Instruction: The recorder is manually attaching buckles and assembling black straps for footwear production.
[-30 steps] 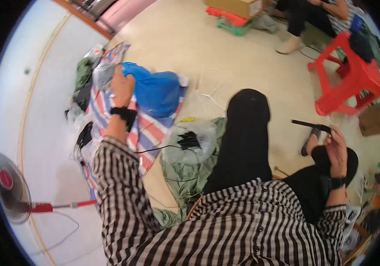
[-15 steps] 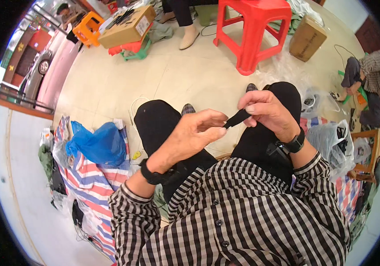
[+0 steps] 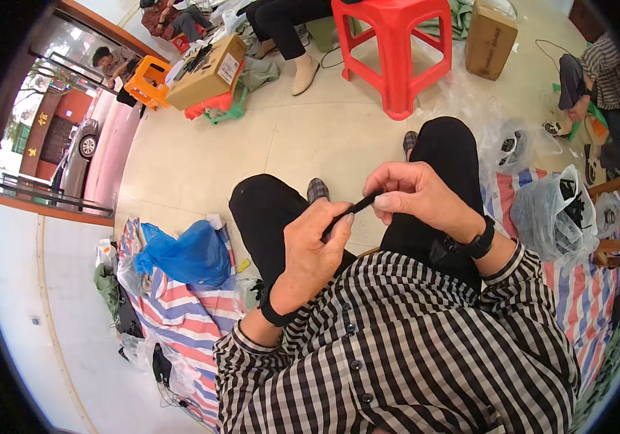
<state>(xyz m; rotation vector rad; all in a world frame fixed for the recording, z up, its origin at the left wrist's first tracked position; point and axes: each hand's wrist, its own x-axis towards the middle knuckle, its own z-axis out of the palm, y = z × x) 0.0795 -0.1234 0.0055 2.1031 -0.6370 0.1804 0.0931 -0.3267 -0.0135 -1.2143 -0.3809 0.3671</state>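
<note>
A short black strip, perhaps a strap [image 3: 355, 209], runs slantwise between my hands above my lap. My left hand [image 3: 313, 242] pinches its lower end between thumb and fingers. The upper end sits between the thumb and fingers of my right hand [image 3: 418, 194]. Each wrist wears a black band. What the strip is exactly is too small to make out. Beneath the hands are my knees in black trousers [image 3: 444, 148].
At my left a blue plastic bag [image 3: 187, 253] lies on a striped sheet [image 3: 180, 307]. Clear bags [image 3: 552, 217] of black pieces stand at my right. Ahead are a red stool [image 3: 397, 50], a carton [image 3: 205, 76] with black pieces and another carton [image 3: 491, 40]. Other people sit around the room.
My left hand has turned upward and closed around the strip's lower end. My right hand keeps its pinch, slightly lower. The whole view has shifted a little.
</note>
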